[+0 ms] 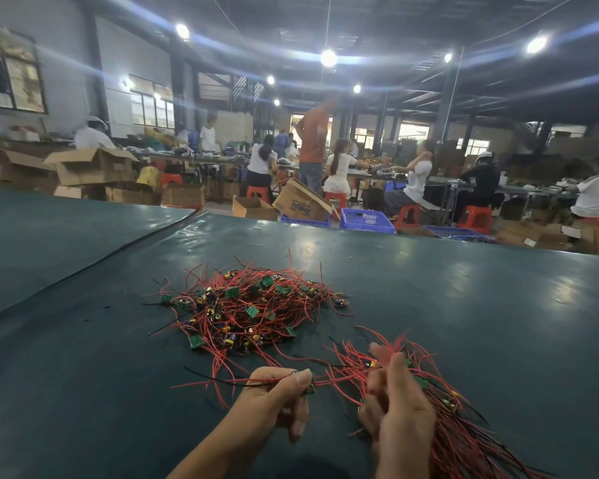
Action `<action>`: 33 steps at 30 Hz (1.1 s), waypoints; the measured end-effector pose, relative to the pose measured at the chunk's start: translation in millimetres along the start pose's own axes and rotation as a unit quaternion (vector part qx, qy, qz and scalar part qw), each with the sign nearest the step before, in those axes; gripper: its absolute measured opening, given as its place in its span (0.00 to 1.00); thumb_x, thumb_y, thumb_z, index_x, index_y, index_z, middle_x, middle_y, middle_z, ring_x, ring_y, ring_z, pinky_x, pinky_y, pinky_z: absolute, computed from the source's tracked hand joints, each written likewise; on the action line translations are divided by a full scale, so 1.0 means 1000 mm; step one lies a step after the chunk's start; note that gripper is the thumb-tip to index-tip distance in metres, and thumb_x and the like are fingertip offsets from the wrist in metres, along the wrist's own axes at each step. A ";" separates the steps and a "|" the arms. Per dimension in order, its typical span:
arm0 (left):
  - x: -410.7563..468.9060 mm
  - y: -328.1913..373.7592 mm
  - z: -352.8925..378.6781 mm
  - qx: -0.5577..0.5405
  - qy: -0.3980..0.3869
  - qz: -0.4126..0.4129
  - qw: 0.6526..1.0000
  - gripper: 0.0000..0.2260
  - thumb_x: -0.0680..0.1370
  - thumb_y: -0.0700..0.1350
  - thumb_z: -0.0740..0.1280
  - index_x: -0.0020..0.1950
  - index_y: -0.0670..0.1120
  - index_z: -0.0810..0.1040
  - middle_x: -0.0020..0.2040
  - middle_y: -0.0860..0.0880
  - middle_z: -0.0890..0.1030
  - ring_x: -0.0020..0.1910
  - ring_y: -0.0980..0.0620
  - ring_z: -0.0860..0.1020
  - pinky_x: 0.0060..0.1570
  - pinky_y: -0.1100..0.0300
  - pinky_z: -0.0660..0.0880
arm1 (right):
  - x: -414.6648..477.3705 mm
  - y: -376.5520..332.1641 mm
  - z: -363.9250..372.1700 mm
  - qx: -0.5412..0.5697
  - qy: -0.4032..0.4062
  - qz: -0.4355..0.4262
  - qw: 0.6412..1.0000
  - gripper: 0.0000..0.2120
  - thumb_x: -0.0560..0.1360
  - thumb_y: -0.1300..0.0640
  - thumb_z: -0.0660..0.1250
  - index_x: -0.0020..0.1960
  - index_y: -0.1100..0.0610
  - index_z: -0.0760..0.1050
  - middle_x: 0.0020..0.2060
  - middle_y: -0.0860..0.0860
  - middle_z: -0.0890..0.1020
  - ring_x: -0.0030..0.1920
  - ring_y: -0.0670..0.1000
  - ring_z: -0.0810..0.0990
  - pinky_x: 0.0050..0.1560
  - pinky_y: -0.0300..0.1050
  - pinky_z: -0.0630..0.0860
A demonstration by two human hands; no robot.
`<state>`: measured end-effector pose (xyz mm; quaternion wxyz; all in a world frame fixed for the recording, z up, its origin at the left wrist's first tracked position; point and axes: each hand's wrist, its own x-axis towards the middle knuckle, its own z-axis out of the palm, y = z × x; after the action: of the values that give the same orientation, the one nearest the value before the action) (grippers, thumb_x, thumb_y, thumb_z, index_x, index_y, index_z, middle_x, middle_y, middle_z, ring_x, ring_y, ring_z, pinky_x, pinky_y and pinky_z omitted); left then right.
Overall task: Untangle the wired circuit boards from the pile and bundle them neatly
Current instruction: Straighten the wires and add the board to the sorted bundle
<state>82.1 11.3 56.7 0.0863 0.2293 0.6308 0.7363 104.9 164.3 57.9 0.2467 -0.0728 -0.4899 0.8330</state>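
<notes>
A tangled pile (246, 305) of small green circuit boards with red and black wires lies on the dark green table (464, 305), ahead of my hands. My left hand (281, 395) pinches one wired board between thumb and fingers, its red and black wires trailing left. My right hand (398, 406) grips a gathered bundle of boards and wires (464, 440). The bundle's long red and black wires run down to the lower right, and loose ends fan out above my fingers.
A seam (125, 250) in the table cover runs diagonally across the left side. Beyond the far table edge stand cardboard boxes (94, 165), blue plastic crates (367, 221), red stools and several seated and standing workers.
</notes>
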 end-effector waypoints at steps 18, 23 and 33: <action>0.011 -0.003 -0.015 0.009 0.171 -0.090 0.981 0.20 0.71 0.58 0.64 0.32 0.42 0.80 0.31 0.43 0.81 0.26 0.50 0.76 0.26 0.62 0.72 | -0.008 0.016 0.007 -0.092 0.033 0.233 0.968 0.27 0.80 0.42 0.55 0.43 0.63 0.81 0.22 0.50 0.71 0.17 0.47 0.64 0.19 0.35 0.60; 0.009 -0.019 -0.049 0.455 0.235 0.051 0.857 0.14 0.77 0.57 0.64 0.37 0.50 0.79 0.35 0.53 0.79 0.36 0.53 0.76 0.39 0.55 0.73 | -0.001 0.013 0.004 0.084 0.082 0.238 0.964 0.10 0.80 0.50 0.62 0.50 0.56 0.78 0.36 0.53 0.77 0.16 0.43 0.63 0.15 0.34 0.59; 0.007 -0.039 -0.087 0.643 0.221 -0.066 0.731 0.12 0.79 0.53 0.60 0.59 0.54 0.76 0.54 0.55 0.76 0.55 0.53 0.73 0.55 0.60 0.70 | -0.005 0.010 0.004 0.043 0.055 0.208 0.976 0.09 0.80 0.48 0.61 0.57 0.48 0.76 0.33 0.52 0.85 0.18 0.45 0.65 0.18 0.37 0.62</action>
<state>30.7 -55.4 12.2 -0.1754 0.0184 0.9682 0.1776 104.0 154.8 50.5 0.0974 -0.2086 -0.4136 0.8809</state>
